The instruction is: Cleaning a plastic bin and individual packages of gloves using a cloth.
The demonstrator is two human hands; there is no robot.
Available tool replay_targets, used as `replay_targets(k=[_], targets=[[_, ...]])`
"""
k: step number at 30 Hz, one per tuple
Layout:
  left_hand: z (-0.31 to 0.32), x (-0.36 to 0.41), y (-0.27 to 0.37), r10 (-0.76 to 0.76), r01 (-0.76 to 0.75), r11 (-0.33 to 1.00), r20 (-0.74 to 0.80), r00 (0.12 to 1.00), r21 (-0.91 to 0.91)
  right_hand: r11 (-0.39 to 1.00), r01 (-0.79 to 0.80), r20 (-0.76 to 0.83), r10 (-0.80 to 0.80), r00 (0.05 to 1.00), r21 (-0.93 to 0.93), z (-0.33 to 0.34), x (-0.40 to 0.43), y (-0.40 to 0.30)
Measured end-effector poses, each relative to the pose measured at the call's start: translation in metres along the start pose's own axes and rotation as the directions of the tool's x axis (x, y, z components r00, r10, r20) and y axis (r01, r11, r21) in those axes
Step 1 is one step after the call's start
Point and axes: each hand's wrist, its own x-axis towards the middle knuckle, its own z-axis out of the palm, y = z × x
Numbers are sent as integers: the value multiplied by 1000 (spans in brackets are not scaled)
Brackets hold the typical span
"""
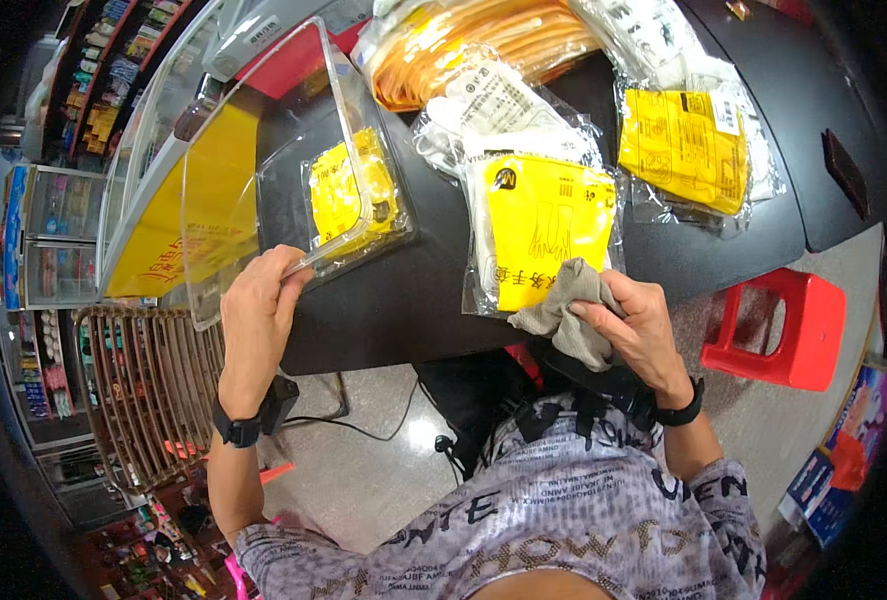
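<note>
My left hand [263,315] pinches the rim of a clear plastic lid or tray [218,202], which stands tilted up at the table's left. Behind and below it, a clear plastic bin [406,217] holds yellow glove packets [350,187]. A crumpled grey cloth [582,322] is gripped in my right hand [631,322], between thumb and fingers. The cloth touches the lower edge of a yellow packet of household gloves [552,217] in a clear bag. Another yellow packet [683,150] lies further right on the black table [443,330].
Orange packaged goods [481,45] and white packets [503,97] are heaped at the back. A dark flat object [845,172] lies at the far right. A red plastic stool [818,330] stands right of the table, a slatted chair [147,390] at the left. A black cable [353,431] hangs below.
</note>
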Motion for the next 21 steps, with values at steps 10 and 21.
replay_targets(k=[10, 21], targets=[[0, 37, -37, 145, -147, 989, -76, 986, -18, 999, -36, -43, 37, 998, 19, 4, -3, 4], [1, 57, -27, 277, -288, 954, -125, 953, -84, 989, -65, -32, 61, 998, -131, -12, -7, -28]])
